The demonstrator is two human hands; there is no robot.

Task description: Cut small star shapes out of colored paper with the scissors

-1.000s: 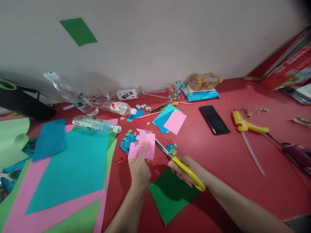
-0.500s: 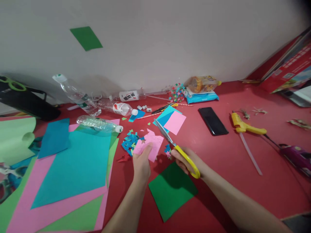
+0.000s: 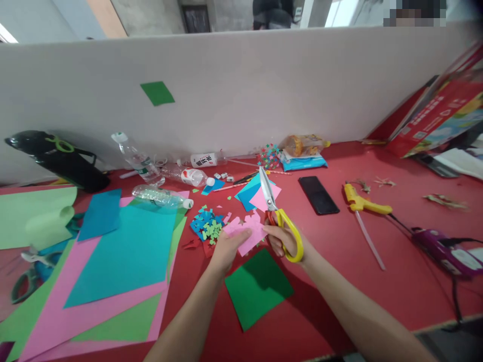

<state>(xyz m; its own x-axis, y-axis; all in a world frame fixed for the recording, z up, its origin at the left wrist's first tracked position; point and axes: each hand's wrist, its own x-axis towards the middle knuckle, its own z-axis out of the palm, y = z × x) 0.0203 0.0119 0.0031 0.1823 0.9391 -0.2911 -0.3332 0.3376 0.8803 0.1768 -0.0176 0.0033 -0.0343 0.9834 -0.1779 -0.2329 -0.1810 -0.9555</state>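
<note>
A small pink sheet of paper [image 3: 252, 242] with a jagged cut upper edge is pinched in my left hand [image 3: 227, 249]. My right hand [image 3: 284, 240] is closed around yellow-handled scissors [image 3: 292, 236], whose blades point up and away from the paper; its fingertips touch the pink sheet's right edge. Just behind and left of the paper lie cut bits of blue paper [image 3: 202, 221] and light green bits [image 3: 212, 231]. Beneath my hands a dark green paper square [image 3: 259, 289] rests on the red table [image 3: 332, 281].
Large coloured sheets [image 3: 124, 256] cover the left side, with a clear bottle [image 3: 160, 196] lying on them. A black flask [image 3: 60, 158] leans back left. Rightward are a phone [image 3: 319, 195], a yellow glue gun [image 3: 364, 201] and a purple device [image 3: 447, 251]. A white partition [image 3: 226, 85] stands behind.
The view has tilted up, showing the space beyond the partition. The scissors have swung upright, and my right hand has come to the pink paper's edge. More light green bits are now visible.
</note>
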